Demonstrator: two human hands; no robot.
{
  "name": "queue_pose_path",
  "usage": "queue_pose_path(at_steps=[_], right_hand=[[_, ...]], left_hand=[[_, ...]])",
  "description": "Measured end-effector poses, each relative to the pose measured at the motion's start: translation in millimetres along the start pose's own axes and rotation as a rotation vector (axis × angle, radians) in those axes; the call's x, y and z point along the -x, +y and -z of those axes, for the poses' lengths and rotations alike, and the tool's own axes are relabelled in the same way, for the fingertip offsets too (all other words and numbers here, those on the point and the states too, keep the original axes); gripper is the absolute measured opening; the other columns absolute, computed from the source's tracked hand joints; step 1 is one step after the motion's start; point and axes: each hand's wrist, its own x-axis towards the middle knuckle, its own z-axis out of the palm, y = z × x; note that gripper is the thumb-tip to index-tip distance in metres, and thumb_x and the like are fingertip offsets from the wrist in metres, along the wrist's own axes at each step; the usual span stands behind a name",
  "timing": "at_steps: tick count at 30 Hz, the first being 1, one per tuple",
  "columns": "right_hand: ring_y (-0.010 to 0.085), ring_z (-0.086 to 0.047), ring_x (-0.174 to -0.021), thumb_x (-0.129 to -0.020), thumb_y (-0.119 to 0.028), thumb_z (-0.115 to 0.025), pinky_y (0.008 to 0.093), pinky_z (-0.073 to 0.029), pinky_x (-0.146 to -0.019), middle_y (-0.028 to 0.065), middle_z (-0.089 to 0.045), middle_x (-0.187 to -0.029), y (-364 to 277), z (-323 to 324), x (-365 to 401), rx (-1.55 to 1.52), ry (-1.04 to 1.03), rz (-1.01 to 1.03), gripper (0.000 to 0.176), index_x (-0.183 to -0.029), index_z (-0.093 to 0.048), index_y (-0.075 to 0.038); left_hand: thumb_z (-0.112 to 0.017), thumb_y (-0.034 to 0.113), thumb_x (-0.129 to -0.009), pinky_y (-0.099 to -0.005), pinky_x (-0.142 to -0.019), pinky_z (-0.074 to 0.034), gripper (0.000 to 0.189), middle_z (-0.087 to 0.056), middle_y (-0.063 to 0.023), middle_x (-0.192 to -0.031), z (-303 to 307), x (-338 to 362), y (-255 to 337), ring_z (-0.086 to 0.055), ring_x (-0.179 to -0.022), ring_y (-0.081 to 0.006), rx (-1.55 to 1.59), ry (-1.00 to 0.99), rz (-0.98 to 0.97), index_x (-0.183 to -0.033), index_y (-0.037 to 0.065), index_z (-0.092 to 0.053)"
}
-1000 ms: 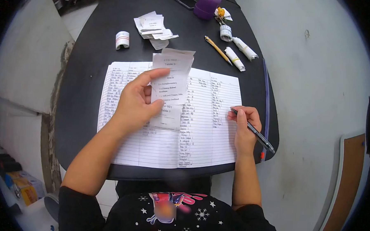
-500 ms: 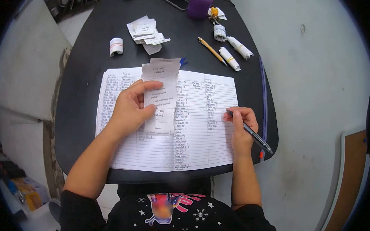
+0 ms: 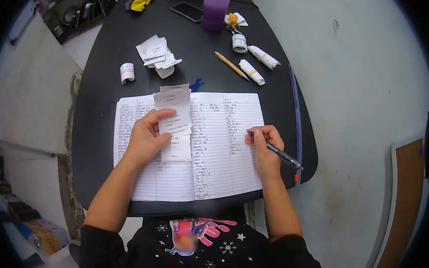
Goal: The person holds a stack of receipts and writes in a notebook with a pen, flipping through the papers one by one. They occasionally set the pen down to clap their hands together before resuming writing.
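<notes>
An open lined notebook (image 3: 222,177) full of handwritten columns lies in front of me on the dark table. Over its left page, my left hand (image 3: 150,133) pinches a few printed paper slips (image 3: 176,108) between thumb and fingers; "Table" lines are printed on them. My right hand (image 3: 267,148) grips a dark pen (image 3: 285,155) above the right page, its tip end toward the written column. The pen's barrel points down to the right, past the page edge.
A stack of slips (image 3: 158,55) and several rolled papers (image 3: 127,73) lie beyond the notebook. Further out are a wooden pen (image 3: 231,65), a phone (image 3: 186,11), a purple tumbler (image 3: 214,12) and a yellow item (image 3: 142,1). A purple zip strip (image 3: 294,123) lies along the right edge.
The view has shifted, so the table things appear lower and further left. Both hands keep their holds on the slips and the pen.
</notes>
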Motion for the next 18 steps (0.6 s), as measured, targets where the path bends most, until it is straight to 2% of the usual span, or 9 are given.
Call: queue_pose_path(at_steps=[18], right_hand=[[0.0098,-0.06,-0.071,-0.093,-0.007,-0.054,0.0225,-0.049,-0.068,0.0082,-0.064,-0.08,-0.4,1.4,-1.2,0.052,-0.004,-0.018,0.011,-0.088,-0.058,0.002]], left_hand=[[-0.054,-0.015,-0.07,-0.028,-0.092,-0.049,0.049,-0.053,-0.0095,-0.117,3.1,-1.0,-2.3,-0.059,-0.105,-0.017,0.064,-0.051,-0.008,-0.117,-0.004,-0.057]])
